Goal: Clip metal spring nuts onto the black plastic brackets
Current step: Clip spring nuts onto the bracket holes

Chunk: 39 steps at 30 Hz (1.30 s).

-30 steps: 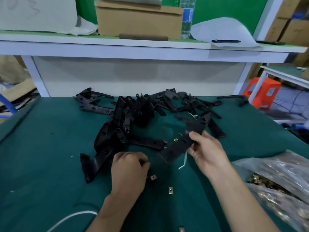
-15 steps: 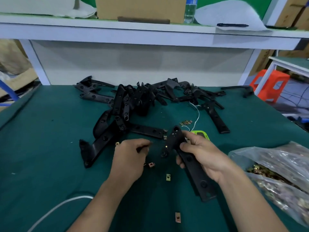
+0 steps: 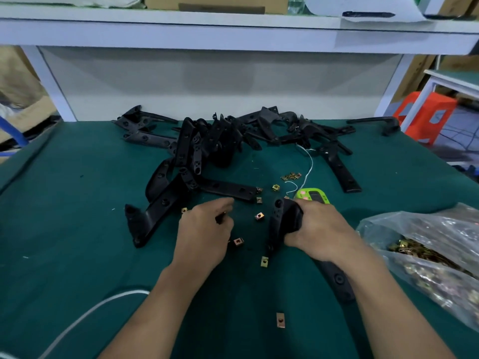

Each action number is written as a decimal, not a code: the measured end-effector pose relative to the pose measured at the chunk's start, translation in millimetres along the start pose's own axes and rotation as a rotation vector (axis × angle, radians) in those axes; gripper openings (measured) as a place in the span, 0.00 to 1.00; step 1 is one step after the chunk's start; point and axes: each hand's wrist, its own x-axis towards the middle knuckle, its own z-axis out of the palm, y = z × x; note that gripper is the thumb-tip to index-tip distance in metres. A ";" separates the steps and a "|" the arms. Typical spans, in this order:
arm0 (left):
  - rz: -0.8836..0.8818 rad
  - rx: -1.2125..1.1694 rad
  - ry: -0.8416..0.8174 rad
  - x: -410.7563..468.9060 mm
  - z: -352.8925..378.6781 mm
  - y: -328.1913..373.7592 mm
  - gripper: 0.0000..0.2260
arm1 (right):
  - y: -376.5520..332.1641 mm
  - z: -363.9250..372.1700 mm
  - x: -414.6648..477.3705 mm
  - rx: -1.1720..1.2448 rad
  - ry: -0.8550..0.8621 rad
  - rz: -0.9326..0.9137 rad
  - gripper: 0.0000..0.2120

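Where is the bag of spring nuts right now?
Head view: the clear bag of spring nuts lies at the right edge of the green table, just right of the right hand gripping a black bracket.

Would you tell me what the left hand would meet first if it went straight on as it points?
Probably the flat black bracket just beyond the left hand, though depth is unclear.

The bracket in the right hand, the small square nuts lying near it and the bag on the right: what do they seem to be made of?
The bracket, gripped by the right hand: probably moulded plastic, matt black, with round moulded holes. The nuts: thin folded metal, likely plated, by their yellowish glint. The bag: clear thin plastic film, crinkled and shiny.
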 end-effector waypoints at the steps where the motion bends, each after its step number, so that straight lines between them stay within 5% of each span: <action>1: -0.010 -0.017 -0.002 0.0 -0.5 0.7 0.17 | -0.2 -0.1 -0.6 -0.124 0.019 0.006 0.21; 3: -0.018 -0.045 -0.001 0.2 -1.8 1.6 0.20 | -0.6 1.4 -2.2 -0.180 0.045 0.028 0.23; 9: -0.063 -0.164 0.060 0.9 -5.0 6.3 0.29 | -2.9 11.7 -6.6 -0.024 0.281 -0.104 0.09; 12: -0.091 -0.183 0.038 -0.2 -5.0 8.7 0.22 | -8.9 15.6 -5.8 -0.035 0.346 -0.140 0.10; 16: -0.073 -0.121 0.011 -0.5 -4.5 8.7 0.13 | -12.2 20.3 -3.4 -0.093 0.356 -0.140 0.13; 23: -0.016 -0.124 -0.010 -2.9 2.1 3.3 0.15 | -17.3 24.0 -4.7 -0.055 0.247 -0.122 0.14; 33: -0.144 -0.763 -0.133 -2.8 -2.6 18.0 0.03 | -17.8 21.0 -4.7 -0.116 0.410 -0.167 0.23; 39: -0.136 -0.806 -0.301 -4.9 2.1 20.6 0.13 | -16.7 20.8 -5.5 -0.124 0.455 -0.191 0.18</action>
